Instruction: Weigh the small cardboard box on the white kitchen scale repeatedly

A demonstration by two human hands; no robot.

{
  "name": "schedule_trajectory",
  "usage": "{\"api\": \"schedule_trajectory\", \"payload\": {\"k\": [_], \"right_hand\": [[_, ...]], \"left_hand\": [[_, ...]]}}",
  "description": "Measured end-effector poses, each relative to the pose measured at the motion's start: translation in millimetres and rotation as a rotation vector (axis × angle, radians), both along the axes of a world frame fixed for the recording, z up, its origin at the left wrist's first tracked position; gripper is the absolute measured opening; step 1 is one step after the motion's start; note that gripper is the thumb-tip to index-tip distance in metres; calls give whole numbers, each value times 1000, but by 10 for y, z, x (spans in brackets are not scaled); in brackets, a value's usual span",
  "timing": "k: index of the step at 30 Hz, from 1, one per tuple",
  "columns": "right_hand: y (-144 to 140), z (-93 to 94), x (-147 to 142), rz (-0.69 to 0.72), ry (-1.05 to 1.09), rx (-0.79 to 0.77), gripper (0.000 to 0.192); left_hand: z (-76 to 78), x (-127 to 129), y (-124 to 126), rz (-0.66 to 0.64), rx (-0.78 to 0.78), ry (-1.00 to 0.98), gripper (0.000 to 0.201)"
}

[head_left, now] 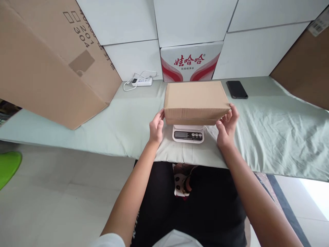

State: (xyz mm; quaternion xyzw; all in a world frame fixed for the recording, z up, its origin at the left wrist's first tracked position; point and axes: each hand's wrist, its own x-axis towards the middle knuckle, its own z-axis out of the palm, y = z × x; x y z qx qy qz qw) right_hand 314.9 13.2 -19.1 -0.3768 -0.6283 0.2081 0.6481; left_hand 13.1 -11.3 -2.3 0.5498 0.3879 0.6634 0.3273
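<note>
A closed brown cardboard box (196, 100) rests on a small white digital scale (188, 133) near the table's front edge. My left hand (156, 127) is at the box's lower left corner, fingertips touching its side. My right hand (227, 125) is at the lower right corner, fingers spread and just touching the box. Neither hand closes around the box. The scale's display and buttons face me under the box's front edge.
The table (282, 137) wears a pale green cloth. A black phone (236, 89) lies at the back right, a white power strip (142, 81) at the back left. A large cardboard sheet (48, 65) leans at the left, another box (305, 65) at the right. White cartons stack behind.
</note>
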Motion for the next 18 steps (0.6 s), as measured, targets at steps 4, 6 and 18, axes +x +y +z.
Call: {"api": "schedule_trajectory", "payload": {"k": [4,6,18], "right_hand": [[-10,2,-8,-23,-5,0,85],[-17,7,-15,-27,-7,15,83],[-68,35,1,-82,15,25,80]], "left_hand": [[-13,-11,-4,32,14,18,85],[-13,-14,-3,40,23,25,85],[36,-27,-22,115,19,-27,81]]}}
